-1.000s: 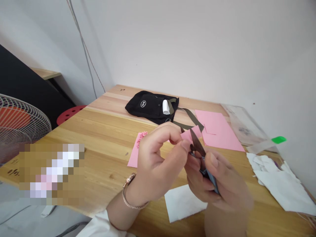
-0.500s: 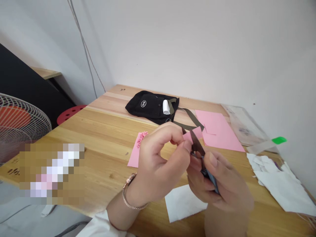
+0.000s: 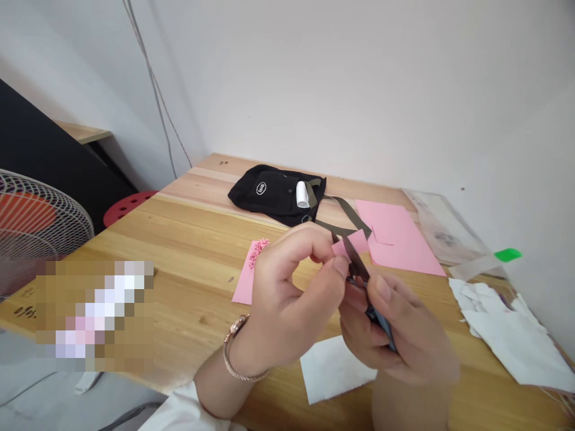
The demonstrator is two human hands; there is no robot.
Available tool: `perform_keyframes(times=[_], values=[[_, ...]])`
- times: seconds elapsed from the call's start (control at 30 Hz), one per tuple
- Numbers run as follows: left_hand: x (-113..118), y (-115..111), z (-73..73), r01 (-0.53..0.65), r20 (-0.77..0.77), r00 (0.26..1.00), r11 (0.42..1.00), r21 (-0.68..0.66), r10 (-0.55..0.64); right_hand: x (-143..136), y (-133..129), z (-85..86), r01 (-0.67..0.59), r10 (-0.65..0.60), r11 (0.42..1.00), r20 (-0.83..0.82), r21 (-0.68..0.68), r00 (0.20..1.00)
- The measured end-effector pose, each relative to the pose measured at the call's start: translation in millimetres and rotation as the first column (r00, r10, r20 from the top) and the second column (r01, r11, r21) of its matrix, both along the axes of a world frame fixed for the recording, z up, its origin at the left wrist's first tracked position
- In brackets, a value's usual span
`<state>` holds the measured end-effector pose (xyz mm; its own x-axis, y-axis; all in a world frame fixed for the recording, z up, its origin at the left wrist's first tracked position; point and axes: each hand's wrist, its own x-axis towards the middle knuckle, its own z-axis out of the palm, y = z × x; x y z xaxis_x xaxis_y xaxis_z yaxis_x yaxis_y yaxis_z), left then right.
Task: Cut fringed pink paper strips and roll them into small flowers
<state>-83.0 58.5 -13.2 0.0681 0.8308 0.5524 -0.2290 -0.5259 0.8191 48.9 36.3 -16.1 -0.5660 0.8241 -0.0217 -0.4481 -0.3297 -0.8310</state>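
Between thumb and fingers, my left hand pinches a small strip of pink paper. My right hand is wrapped round the handles of a pair of scissors, whose dark blades lie across the strip close to my left fingertips. The blades are slightly apart, one passing in front of the paper. Behind my left hand lies a pink card with a cluster of small curled pink pieces on it. A white sheet rests on the table below my hands, partly covered by them.
A black bag with a strap and a white roll lies at the back. Larger pink sheets are to its right. Crumpled white paper and a clear plastic sleeve line the right edge. A fan stands left.
The scissor blades have shifted slightly left along the pink strip, and my right hand has moved a little with them. My left hand stays in nearly the same place.
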Motion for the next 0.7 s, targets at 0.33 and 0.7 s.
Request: perform_keyframes(times=[0.33,0.7], values=[[-0.1,-0.3,-0.7,0.012,0.005,1.000,1.000,-0.010,-0.012,0.0,0.1,-0.5,-0.017,0.018,1.000,-0.031,0.016,0.999],[-0.6,0.9,0.2,0.009,0.010,1.000,1.000,-0.009,-0.009,-1.0,1.0,0.7,-0.006,0.006,1.000,0.005,0.022,1.000]])
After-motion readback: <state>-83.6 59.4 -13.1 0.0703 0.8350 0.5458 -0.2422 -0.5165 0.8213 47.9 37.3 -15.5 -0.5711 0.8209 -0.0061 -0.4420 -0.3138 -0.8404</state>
